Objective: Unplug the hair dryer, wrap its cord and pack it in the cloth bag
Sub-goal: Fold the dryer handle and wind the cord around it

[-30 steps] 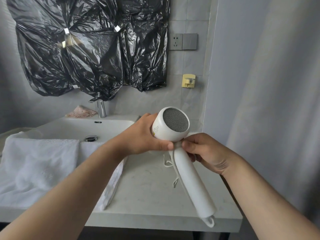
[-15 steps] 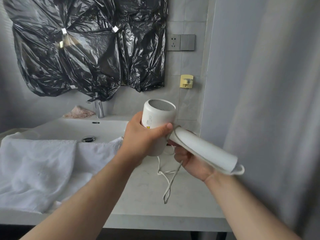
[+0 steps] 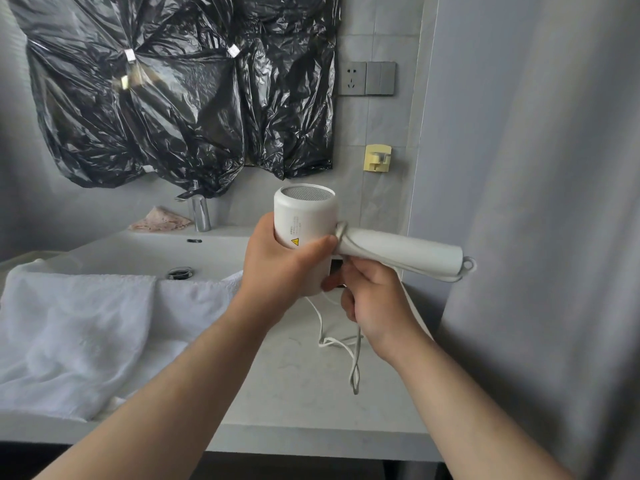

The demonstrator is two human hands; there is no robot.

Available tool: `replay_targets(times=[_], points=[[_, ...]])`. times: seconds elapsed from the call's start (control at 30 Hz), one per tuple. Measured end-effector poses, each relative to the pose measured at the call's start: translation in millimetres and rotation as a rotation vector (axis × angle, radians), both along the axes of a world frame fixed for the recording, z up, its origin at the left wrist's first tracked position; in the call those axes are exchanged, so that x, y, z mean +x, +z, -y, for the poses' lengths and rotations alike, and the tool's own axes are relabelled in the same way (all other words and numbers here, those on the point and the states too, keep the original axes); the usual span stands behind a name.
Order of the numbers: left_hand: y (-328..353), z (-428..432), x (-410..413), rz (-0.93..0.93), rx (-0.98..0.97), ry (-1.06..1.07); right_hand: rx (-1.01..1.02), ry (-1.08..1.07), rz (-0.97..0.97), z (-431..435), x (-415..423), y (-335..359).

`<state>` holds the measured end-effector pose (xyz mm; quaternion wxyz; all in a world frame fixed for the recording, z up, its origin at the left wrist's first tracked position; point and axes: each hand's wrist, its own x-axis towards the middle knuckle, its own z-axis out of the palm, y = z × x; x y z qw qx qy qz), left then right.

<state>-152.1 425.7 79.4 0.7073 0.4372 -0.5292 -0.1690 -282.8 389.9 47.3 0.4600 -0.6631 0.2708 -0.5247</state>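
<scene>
The left hand hides the hair dryer's lower barrel; label print illegible.

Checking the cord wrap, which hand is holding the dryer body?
The left hand: it clasps the hair dryer barrel, while the right hand below holds the cord.
</scene>
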Motion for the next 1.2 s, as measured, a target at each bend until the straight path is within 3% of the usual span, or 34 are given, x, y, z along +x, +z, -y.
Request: replay_targets(times=[0.23,0.4,0.63,0.73,0.9,1.03,1.2], points=[[-10,4,-10,0.047,0.034,0.327,-0.101,-0.063,-0.264,-7,1,5],[-10,3,-3,0.176,0.037,0.512,-0.209,-0.099,-0.529,-8,-10,13],[-6,1,10,0.385,0.124,0.487,-0.636,-0.368,-0.682,5,-27,36],[-4,-2,14,0.416,0.192,0.432,-0.83,-0.457,-0.659,7,-33,41],[-4,-5,14,0.427,0.18,0.366,-0.457,-0.24,-0.508,17,-36,45],[-5,-11,9,0.563,0.186,0.403,-0.385,-0.207,-0.375,13,-36,44],[-4,-10,2,0.558,0.212,0.441,-0.354,-0.16,-0.34,13,-38,44]])
